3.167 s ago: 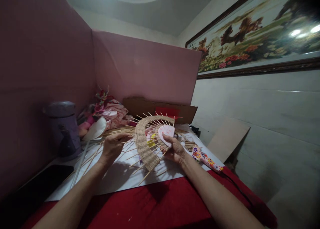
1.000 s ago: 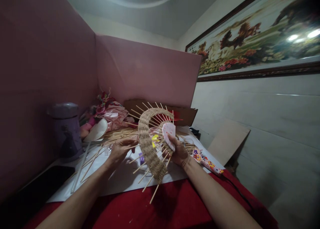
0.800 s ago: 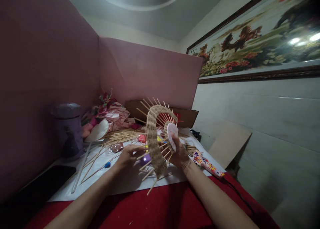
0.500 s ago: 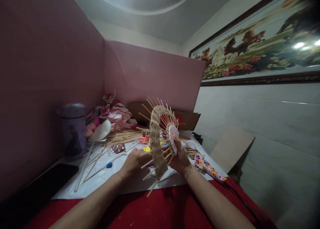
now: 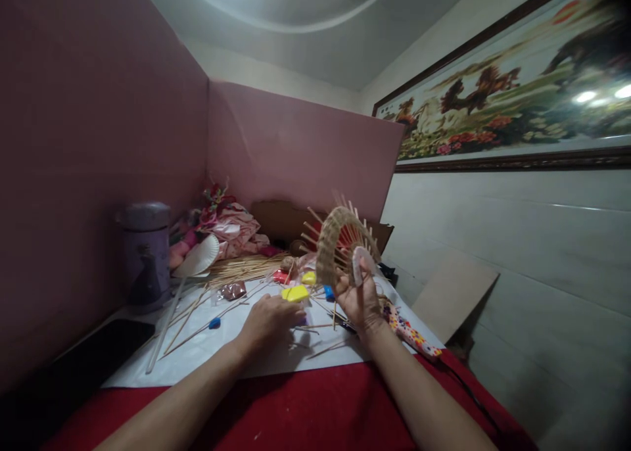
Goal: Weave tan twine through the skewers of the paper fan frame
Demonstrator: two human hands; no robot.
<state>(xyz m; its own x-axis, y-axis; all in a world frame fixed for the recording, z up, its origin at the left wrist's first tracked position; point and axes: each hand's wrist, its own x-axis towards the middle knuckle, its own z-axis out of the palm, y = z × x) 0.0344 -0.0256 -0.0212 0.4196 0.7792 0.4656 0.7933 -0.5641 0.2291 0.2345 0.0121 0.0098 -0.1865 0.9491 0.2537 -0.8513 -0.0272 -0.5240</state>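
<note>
My right hand [image 5: 362,300] holds up a half-round woven piece [image 5: 329,244], its thumb on the pale pink-white pad [image 5: 361,261] at the centre. Thin wooden sticks radiate from the pad through a tan woven band and stick out past it. The piece is turned nearly edge-on and slightly blurred. My left hand [image 5: 273,319] is apart from it, low over the white sheet, back upward and fingers stretched to the right. A yellow packet [image 5: 294,294] lies just beyond its knuckles. Something purple [image 5: 302,317] shows by its fingertips, partly covered; whether they touch it I cannot tell.
Loose sticks [image 5: 246,267], a blue lump [image 5: 214,323] and a brown packet [image 5: 233,290] lie on the white sheet [image 5: 236,365]. At left are a paddle-shaped white fan [image 5: 197,257], a purple tumbler [image 5: 146,260] and a dark phone-like slab [image 5: 106,346]. A flower-patterned corded tool [image 5: 411,332] lies right.
My left hand has left the woven piece's sticks and moved right and down to the sheet. My right hand has lifted the piece, moved it right and turned it.
</note>
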